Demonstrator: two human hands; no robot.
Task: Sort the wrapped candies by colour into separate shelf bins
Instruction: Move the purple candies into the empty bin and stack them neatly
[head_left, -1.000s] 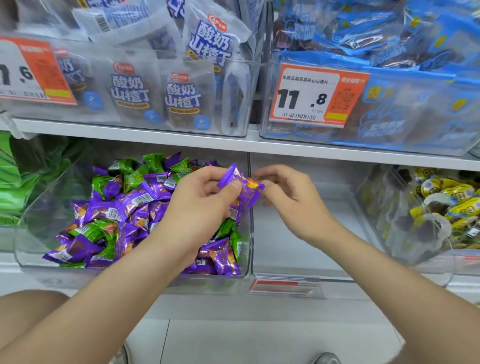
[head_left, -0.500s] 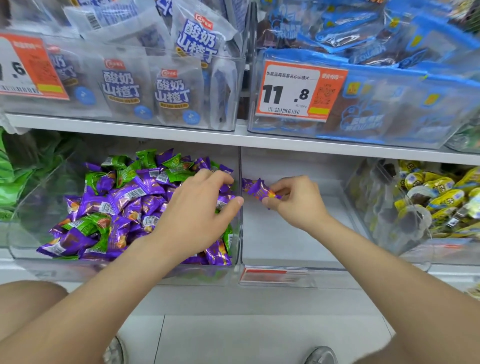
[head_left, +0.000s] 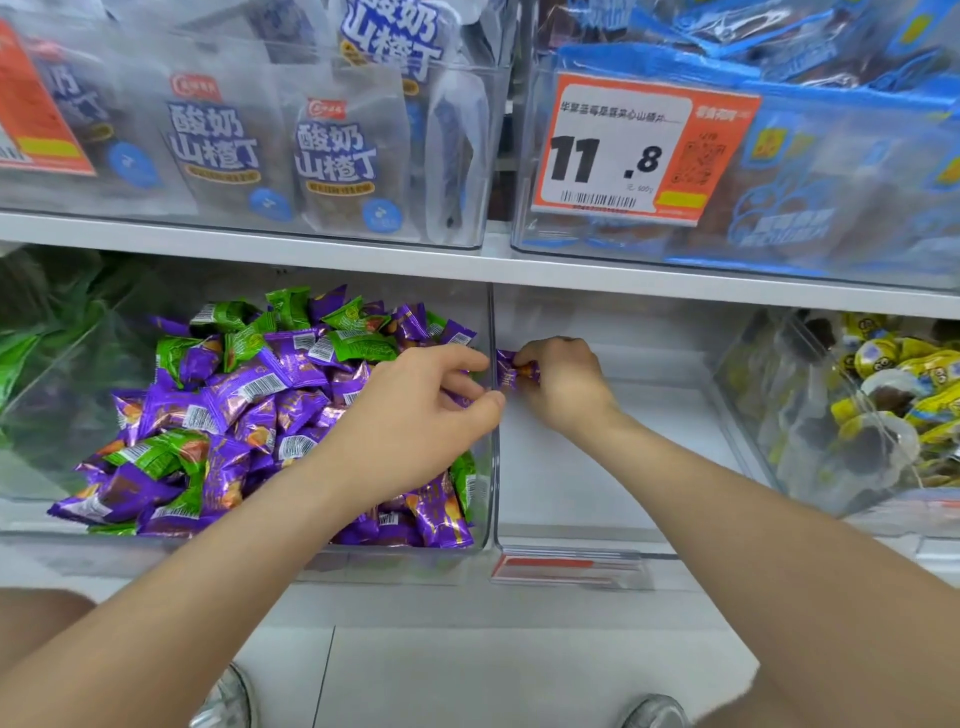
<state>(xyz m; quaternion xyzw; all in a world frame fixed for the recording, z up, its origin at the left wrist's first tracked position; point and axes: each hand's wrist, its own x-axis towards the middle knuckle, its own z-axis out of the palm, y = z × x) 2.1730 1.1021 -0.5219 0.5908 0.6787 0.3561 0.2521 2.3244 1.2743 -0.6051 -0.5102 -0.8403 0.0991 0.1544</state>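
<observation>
A clear bin (head_left: 260, 553) on the lower shelf holds a mixed pile of purple candies (head_left: 249, 405) and green candies (head_left: 358, 343). My left hand (head_left: 415, 421) is inside this bin at its right wall, with thumb and fingers pinching a purple candy in the pile. The neighbouring clear bin (head_left: 597, 493) to the right holds no other candies. My right hand (head_left: 566, 384) reaches into it near its left wall and pinches one purple candy (head_left: 506, 366) just above the bin floor.
A clear bin of yellow wrapped sweets (head_left: 883, 395) stands at the right, and green packs (head_left: 31, 364) at the far left. The white shelf board (head_left: 363, 260) runs overhead, carrying bins of bagged snacks (head_left: 332, 156) and an orange price tag (head_left: 639, 150).
My left hand passed the purple candy to my right hand, which carried it down into the right bin. The left hand went back into the mixed pile and closed its fingers.
</observation>
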